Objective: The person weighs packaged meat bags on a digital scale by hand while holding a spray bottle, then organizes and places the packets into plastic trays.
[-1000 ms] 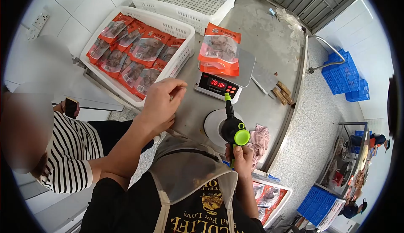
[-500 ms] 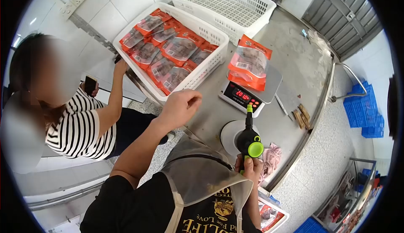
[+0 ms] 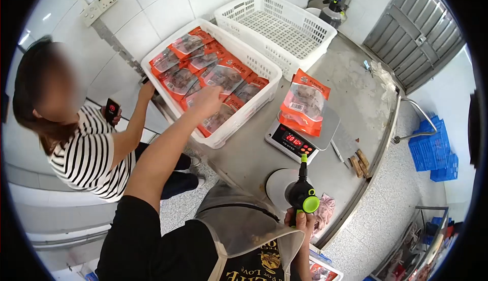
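Observation:
My left hand [image 3: 206, 102] is over the orange-and-clear food packets [image 3: 178, 81] in a white crate [image 3: 244, 113]. Its fingers are bunched together; whether they pinch a packet is hidden. Low in the view, my right hand [image 3: 304, 222] grips a pump spray bottle [image 3: 297, 192] with a black head, lime-green nozzle and white body. Beyond the nozzle, a digital scale [image 3: 277, 134] shows red digits, and a stack of the same packets [image 3: 305, 98] rests on it.
Another white crate [image 3: 325, 36] stands behind. Beside the scale lie a pen-like stick [image 3: 339, 151] and brown blocks [image 3: 360, 164]. A pink cloth [image 3: 325, 211] is near the bottle. At left stands a person in a striped top [image 3: 91, 154], holding a phone [image 3: 112, 111], other hand near the crate.
My left hand has moved forward from beside the crate to over the packets. My right hand keeps hold of the spray bottle. The whole view has shifted slightly.

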`<state>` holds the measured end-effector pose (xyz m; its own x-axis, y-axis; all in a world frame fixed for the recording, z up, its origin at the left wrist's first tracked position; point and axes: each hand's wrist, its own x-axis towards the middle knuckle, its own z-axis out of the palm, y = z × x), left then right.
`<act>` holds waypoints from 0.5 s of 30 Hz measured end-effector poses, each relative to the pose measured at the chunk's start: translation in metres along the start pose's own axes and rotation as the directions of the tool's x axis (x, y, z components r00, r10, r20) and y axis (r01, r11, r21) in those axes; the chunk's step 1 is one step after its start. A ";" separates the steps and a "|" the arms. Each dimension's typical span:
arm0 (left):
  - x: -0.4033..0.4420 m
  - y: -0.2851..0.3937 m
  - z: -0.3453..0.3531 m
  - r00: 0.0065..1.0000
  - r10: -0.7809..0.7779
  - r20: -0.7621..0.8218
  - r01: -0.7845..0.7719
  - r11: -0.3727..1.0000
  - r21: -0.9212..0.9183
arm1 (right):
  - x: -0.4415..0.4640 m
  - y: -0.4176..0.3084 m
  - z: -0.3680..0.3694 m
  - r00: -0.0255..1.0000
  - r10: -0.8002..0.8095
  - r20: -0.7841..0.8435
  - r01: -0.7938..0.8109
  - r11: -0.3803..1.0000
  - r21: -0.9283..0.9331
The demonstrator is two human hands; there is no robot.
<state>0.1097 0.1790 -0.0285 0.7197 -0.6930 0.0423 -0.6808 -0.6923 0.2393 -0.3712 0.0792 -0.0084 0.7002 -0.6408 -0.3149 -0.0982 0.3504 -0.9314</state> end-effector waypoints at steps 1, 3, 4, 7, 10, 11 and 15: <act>0.019 -0.023 0.016 0.997 -0.022 0.077 0.010 0.988 0.152 | -0.001 0.001 0.002 0.999 -0.019 -0.032 0.019 1.000 0.000; 0.047 -0.088 0.067 0.986 0.165 0.015 -0.164 0.957 0.239 | -0.003 0.003 0.005 0.997 0.000 -0.077 0.003 0.999 0.042; 0.051 -0.096 0.069 0.988 0.151 0.021 -0.151 0.945 0.290 | -0.004 -0.001 0.006 0.998 -0.003 -0.060 0.003 1.000 0.009; 0.069 -0.124 0.081 0.958 0.274 0.088 -0.286 0.866 0.411 | -0.004 -0.006 0.013 0.991 -0.025 -0.130 0.020 0.999 -0.036; 0.093 -0.137 0.083 0.917 0.302 0.260 -0.373 0.879 0.295 | -0.006 0.003 0.015 0.980 -0.010 -0.201 0.004 1.000 -0.030; 0.096 -0.138 0.076 0.887 0.321 0.332 -0.424 0.852 0.307 | -0.006 0.004 0.016 0.975 -0.011 -0.221 0.003 0.999 -0.038; 0.112 -0.135 0.059 0.813 0.396 0.426 -0.546 0.773 0.323 | -0.007 0.003 0.019 0.965 -0.015 -0.261 0.004 0.999 -0.041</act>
<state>0.2747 0.1830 -0.1130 0.2574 -0.9238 -0.2836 -0.9633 -0.2220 -0.1511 -0.3627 0.0980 -0.0058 0.4930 -0.8018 -0.3378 -0.1239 0.3196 -0.9394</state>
